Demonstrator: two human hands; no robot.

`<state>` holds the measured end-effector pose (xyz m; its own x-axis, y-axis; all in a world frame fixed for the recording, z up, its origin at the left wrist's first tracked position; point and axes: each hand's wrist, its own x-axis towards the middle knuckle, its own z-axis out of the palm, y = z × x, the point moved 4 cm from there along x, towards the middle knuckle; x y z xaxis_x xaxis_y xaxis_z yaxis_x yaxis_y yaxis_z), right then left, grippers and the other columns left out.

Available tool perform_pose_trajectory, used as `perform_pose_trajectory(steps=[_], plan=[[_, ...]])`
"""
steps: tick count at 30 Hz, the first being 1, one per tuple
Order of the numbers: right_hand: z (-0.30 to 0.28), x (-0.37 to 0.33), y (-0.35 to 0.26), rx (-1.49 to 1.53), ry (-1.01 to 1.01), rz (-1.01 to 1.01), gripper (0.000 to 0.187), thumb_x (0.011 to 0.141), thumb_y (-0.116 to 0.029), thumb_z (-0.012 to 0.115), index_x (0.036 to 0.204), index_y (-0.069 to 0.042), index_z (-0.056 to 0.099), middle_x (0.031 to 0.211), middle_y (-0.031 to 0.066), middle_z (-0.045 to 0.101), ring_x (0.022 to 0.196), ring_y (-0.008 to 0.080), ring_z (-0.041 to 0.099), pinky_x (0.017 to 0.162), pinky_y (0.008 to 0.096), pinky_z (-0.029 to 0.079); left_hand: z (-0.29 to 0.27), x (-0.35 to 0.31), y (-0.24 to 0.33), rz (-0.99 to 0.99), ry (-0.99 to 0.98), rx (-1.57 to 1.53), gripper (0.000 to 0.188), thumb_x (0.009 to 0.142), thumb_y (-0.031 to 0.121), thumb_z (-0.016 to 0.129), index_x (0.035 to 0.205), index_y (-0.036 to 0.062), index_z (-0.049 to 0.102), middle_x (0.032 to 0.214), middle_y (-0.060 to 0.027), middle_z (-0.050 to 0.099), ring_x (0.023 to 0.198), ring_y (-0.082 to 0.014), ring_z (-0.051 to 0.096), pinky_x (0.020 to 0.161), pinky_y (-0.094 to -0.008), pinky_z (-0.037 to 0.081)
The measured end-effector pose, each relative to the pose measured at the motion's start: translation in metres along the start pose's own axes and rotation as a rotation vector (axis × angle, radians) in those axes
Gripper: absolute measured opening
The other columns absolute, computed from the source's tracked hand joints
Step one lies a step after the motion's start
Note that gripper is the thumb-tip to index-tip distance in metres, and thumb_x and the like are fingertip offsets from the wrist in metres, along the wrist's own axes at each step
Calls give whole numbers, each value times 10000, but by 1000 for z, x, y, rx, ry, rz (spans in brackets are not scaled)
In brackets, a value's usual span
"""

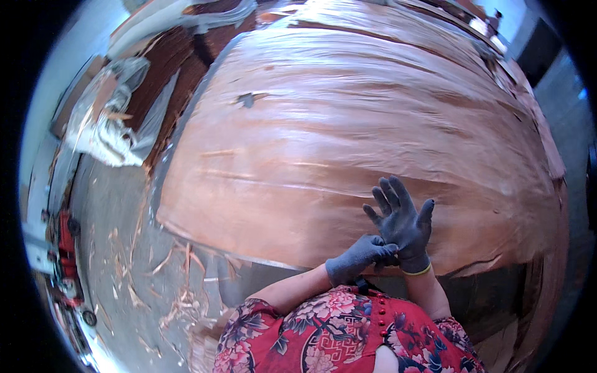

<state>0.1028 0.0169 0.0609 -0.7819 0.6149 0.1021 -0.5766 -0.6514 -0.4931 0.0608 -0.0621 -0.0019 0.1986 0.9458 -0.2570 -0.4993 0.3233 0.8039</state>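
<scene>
Both hands wear dark grey work gloves and meet in front of my chest, over the near edge of a wide brown wood veneer sheet [261, 205]. My right hand [405, 227] is held palm up, its fingers spread and holding nothing. A yellow band rims the cuff of its glove [416, 270]. At the heel of that palm, my left hand [362, 256] is closed, thumb and fingers pinching the right glove near the wrist. The veneer is rippled, with a small torn hole [250, 99] toward its far left.
Left of the veneer stand dark brown stacked sheets [163, 65] with crumpled clear plastic film [112, 118] beside them. Veneer scraps [186, 304] litter the grey floor. A red wheeled machine [68, 258] stands at the far left. Another person [494, 23] is distant at the upper right.
</scene>
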Motion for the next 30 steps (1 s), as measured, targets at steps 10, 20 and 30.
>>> perform_pose_trajectory(steps=[10, 20, 30], plan=[[-145, 41, 79, -1213, 84, -189, 612, 896, -444, 516, 1356, -56, 406, 1395, 137, 412, 1246, 302, 420, 1032, 443, 317, -20, -65, -76, 24, 260, 155, 286, 916, 259, 547, 878, 0, 661, 749, -20, 637, 667, -98, 571, 638, -246, 468], [-119, 28, 80, -1715, 23, -409, 401, 851, -258, 617, 1174, -23, 574, 1130, 185, 599, 1032, 317, 569, 911, 392, 438, -63, -119, -66, -47, 611, 310, 238, 914, 164, 540, 990, -30, 656, 820, -45, 656, 730, -117, 603, 687, -253, 480], [-128, -168, 14, -1647, 474, -252, 310, 896, -232, 568, 1114, -12, 594, 1056, 174, 628, 961, 313, 604, 835, 366, 480, -60, -35, -50, 44, 249, 570, 229, 900, 136, 538, 958, -58, 643, 731, -81, 655, 677, -131, 611, 637, -251, 464]])
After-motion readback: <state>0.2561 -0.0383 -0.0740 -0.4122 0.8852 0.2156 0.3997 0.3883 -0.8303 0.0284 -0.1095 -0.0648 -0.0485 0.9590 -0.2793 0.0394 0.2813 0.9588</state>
